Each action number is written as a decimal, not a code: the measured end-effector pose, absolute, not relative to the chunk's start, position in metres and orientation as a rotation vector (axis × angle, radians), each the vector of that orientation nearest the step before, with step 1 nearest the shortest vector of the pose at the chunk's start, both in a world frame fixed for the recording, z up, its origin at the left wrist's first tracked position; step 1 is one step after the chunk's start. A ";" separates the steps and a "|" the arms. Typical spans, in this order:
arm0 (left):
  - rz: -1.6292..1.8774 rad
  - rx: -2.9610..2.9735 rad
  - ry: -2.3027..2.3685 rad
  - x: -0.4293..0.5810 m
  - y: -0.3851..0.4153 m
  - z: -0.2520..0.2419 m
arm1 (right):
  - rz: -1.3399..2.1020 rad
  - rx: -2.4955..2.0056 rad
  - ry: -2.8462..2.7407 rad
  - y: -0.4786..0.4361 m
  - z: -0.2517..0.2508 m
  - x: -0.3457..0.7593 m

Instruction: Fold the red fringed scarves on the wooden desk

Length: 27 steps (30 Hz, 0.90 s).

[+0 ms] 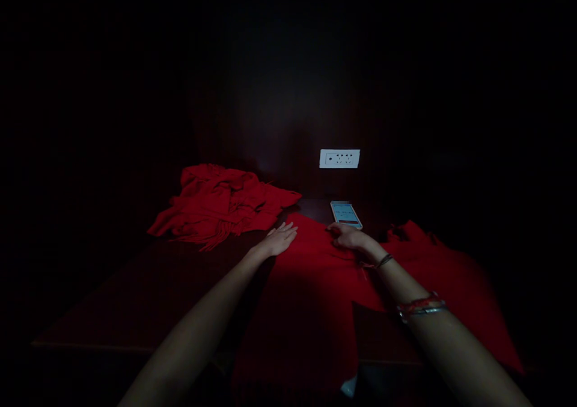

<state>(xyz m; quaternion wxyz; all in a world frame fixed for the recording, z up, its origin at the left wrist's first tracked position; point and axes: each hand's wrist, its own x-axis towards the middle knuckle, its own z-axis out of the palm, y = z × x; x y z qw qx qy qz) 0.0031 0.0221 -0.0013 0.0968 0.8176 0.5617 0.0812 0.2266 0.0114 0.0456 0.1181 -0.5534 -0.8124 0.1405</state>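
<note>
A red cloth (pixel 311 293) lies spread over the middle of a dark table, and its fringed lower end hangs past the front edge. My left hand (pixel 282 239) rests flat on the cloth's far left edge, fingers stretched out. At the far right part of the cloth, my right hand (pixel 345 236) has its fingers closed on the red fabric, just in front of a phone. More red fabric (pixel 444 287) stretches to the right, beneath and beyond my right forearm.
A crumpled heap of red fringed cloth (pixel 220 205) lies at the back left of the dark table (pixel 103 311). The lit phone (pixel 346 213) lies near the wall, below a white socket plate (pixel 339 159). The surroundings are very dark.
</note>
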 end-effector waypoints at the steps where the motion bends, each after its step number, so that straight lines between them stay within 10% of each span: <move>1: 0.191 2.409 1.682 0.003 0.022 -0.001 | 0.402 -1.648 -2.404 0.011 0.043 0.225; 17: 0.117 2.410 1.700 0.006 0.012 0.006 | 0.523 -1.533 -2.686 -0.009 0.060 0.319; 22: 0.111 2.452 1.690 0.002 0.016 0.001 | -0.069 -1.756 -2.564 -0.031 0.065 0.309; 27: 0.304 2.672 1.523 -0.008 0.016 -0.001 | -0.212 -1.005 -2.651 -0.079 0.044 0.237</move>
